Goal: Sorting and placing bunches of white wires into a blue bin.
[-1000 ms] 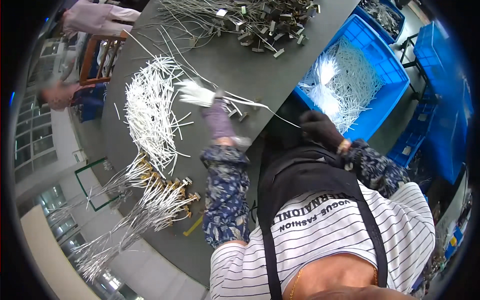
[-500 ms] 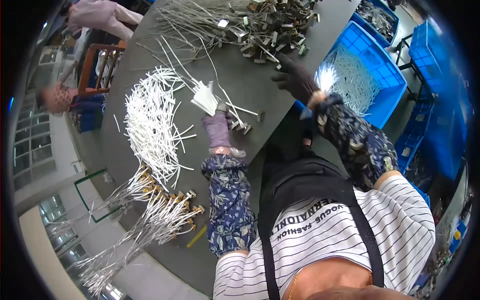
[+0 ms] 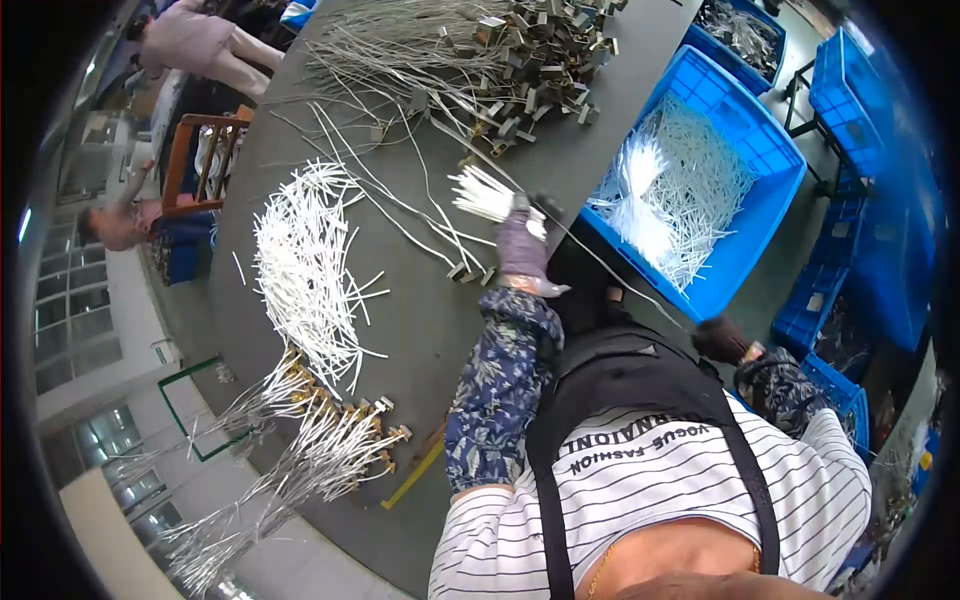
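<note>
My left hand (image 3: pixel 523 245), in a purple-grey glove, is closed around a bundle of short white tubes (image 3: pixel 482 193) above the table. A long thin wire (image 3: pixel 602 262) runs past that hand, from the far pile toward my right hand (image 3: pixel 720 340). The dark-gloved right hand is closed at the wire's near end, low beside my apron. Just left of the left hand lie a few loose wires with small metal connectors (image 3: pixel 468 272). Beyond it is a big pile of wires with metal connector ends (image 3: pixel 545 75).
A heap of white tubes (image 3: pixel 305 265) covers the table's left. Nearer lie bundled wires with brass-coloured ends (image 3: pixel 330 440). On the right stands a blue crate (image 3: pixel 765 215) holding white tubes and a clear bag. More blue crates (image 3: pixel 845 100) and two people (image 3: pixel 200 45) are farther off.
My right hand has swung from the far pile down to the lower right, drawing a wire along. My left hand has shifted right with the white tubes.
</note>
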The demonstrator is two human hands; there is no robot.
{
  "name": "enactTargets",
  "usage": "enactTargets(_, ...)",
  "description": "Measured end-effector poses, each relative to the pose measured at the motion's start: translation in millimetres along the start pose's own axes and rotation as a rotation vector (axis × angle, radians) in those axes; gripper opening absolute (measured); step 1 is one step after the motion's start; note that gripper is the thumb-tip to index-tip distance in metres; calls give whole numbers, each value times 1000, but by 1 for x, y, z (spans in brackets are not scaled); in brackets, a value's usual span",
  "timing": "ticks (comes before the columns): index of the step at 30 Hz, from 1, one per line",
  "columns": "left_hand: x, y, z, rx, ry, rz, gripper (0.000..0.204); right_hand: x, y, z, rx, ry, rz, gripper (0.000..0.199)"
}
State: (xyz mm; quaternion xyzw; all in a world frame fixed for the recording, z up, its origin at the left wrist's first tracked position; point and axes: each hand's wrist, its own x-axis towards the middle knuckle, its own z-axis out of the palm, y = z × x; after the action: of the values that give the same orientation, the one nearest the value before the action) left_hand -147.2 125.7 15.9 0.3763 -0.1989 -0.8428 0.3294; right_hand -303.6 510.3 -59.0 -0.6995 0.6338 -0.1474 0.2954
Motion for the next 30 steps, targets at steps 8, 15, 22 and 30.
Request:
enactTargets(8, 11, 77, 4, 128, 137, 353, 26, -57, -20, -10, 953, -5, 1272, 20)
enactTargets(15, 1, 124, 17, 82, 184, 462, 24, -37, -21, -21, 1138, 17, 1254, 17)
enactTargets(22, 0, 124, -5, 243, 91, 329, 18, -29, -25, -19, 1049, 18, 1261, 16)
enactTargets(30, 3, 39, -140, 1105, -75, 667, 31, 88, -63, -73, 1231, -79, 980, 17)
